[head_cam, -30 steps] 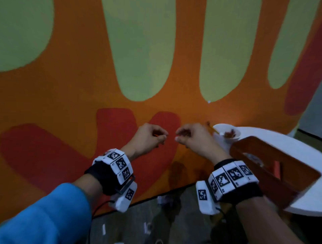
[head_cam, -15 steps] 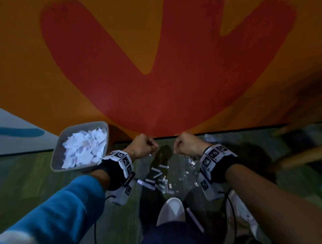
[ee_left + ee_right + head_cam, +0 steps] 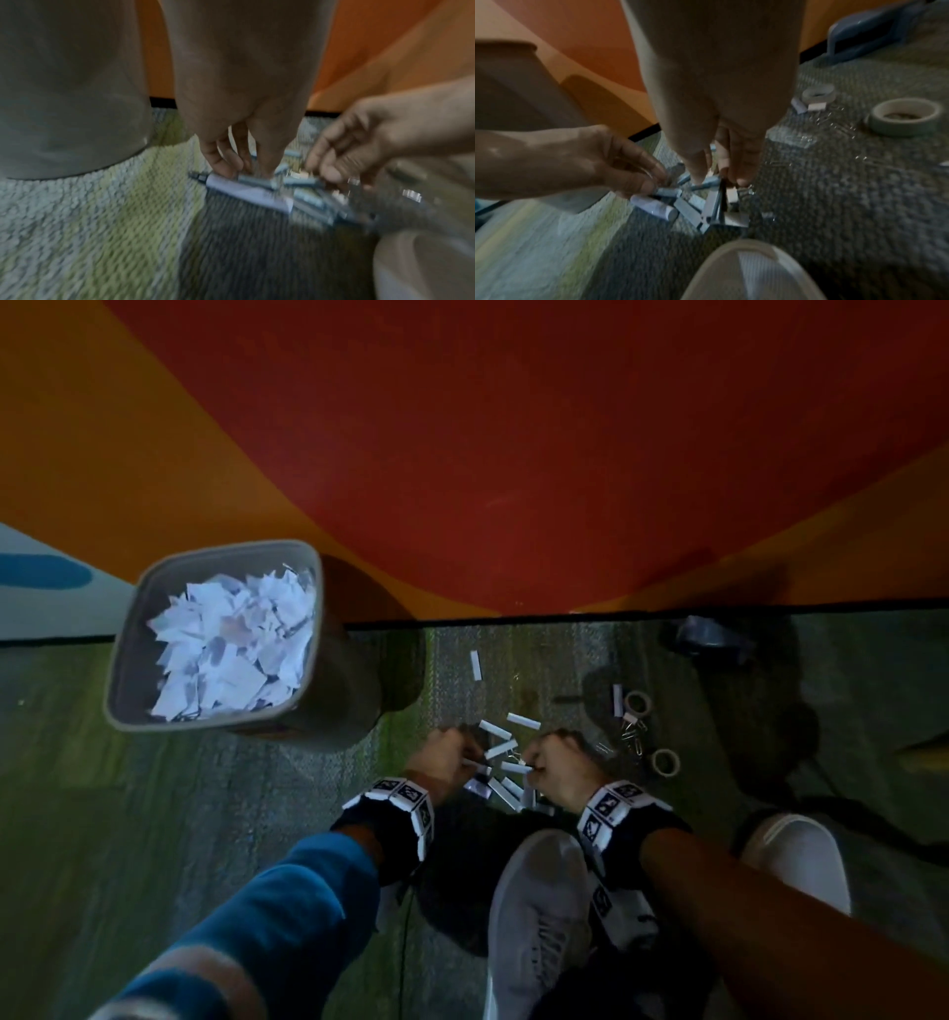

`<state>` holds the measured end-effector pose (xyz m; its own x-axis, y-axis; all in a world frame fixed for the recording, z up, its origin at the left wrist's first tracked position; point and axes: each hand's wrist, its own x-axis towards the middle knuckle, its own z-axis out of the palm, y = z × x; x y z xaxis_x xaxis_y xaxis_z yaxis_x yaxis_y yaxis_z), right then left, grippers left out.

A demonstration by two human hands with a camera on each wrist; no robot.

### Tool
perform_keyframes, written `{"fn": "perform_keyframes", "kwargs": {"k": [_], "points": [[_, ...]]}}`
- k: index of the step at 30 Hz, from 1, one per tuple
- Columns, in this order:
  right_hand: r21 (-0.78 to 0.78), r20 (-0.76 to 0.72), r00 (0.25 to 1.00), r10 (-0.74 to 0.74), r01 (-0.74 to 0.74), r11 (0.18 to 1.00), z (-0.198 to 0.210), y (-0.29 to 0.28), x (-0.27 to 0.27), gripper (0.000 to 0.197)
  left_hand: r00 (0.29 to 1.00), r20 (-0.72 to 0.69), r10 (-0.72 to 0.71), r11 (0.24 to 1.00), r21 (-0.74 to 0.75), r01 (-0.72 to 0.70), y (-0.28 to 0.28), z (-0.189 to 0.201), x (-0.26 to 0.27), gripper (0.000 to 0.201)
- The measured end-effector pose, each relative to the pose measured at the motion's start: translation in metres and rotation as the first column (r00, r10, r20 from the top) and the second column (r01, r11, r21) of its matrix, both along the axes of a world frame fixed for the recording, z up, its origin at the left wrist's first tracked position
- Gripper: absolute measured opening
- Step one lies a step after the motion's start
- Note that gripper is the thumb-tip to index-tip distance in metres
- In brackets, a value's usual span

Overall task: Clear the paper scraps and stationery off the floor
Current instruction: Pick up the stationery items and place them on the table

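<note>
Pinching small white sticks (image 3: 500,751) off the carpet (image 3: 205,814): left hand (image 3: 444,762), right hand (image 3: 557,765) (pile directly beneath both fingertips).

Both arms stretched down, left hand (image 3: 445,765) and right hand (image 3: 557,765) side by side, fingers curled downward.

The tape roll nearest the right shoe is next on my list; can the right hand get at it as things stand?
Probably yes. The tape roll lies in the open on the carpet just beside the right hand, nothing on it; only loose paper clips lie nearby. The hand is busy among the paper scraps, though.
</note>
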<state>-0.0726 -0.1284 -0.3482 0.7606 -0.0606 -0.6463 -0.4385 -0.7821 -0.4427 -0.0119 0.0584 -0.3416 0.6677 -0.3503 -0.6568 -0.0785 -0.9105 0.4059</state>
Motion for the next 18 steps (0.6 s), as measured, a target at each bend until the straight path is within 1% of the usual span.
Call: {"fn": "perform_keyframes", "kwargs": {"k": [2, 5, 10, 11, 13, 16, 17, 18], "points": [[-0.050, 0.028, 0.998, 0.047, -0.046, 0.998, -0.009, 0.006, 0.000, 0.028, 0.996, 0.068, -0.052, 0.999, 0.000, 0.052, 0.003, -0.015, -0.005, 0.029], [-0.151, 0.107, 0.987, 0.118, -0.101, 0.983, -0.014, 0.015, 0.000, 0.027, 0.980, 0.190, -0.068, 0.996, -0.039, 0.076, 0.005, -0.023, -0.010, 0.027], [-0.193, 0.119, 0.981, 0.155, -0.130, 0.973, -0.020, 0.023, -0.003, 0.028, 0.966, 0.229, -0.117, 0.991, 0.089, 0.098, 0.008, -0.035, -0.011, 0.040], [-0.184, 0.108, 0.985, 0.133, -0.112, 0.976, -0.017, 0.022, -0.002, 0.027, 0.964, 0.237, -0.121, 0.990, 0.105, 0.099, 0.007, -0.036, -0.010, 0.038], [-0.139, 0.093, 0.994, 0.057, -0.043, 0.989, -0.009, 0.015, -0.001, 0.020, 0.958, 0.259, -0.126, 0.989, 0.113, 0.099, 0.004, -0.030, -0.009, 0.028], [-0.038, 0.107, 0.989, -0.100, 0.105, 0.994, 0.009, -0.003, 0.003, 0.006, 0.961, 0.265, -0.075, 0.996, 0.060, 0.061, -0.001, -0.010, -0.005, 0.015], [0.006, 0.120, 0.982, -0.145, 0.146, 0.989, 0.018, -0.012, 0.004, 0.009, 0.964, 0.260, -0.048, 0.999, 0.033, 0.041, -0.002, 0.000, -0.003, 0.014], [0.047, 0.139, 0.977, -0.159, 0.154, 0.987, 0.029, -0.020, 0.005, 0.012, 0.968, 0.249, -0.013, 1.000, -0.004, 0.015, -0.003, 0.011, -0.002, 0.015]]}}
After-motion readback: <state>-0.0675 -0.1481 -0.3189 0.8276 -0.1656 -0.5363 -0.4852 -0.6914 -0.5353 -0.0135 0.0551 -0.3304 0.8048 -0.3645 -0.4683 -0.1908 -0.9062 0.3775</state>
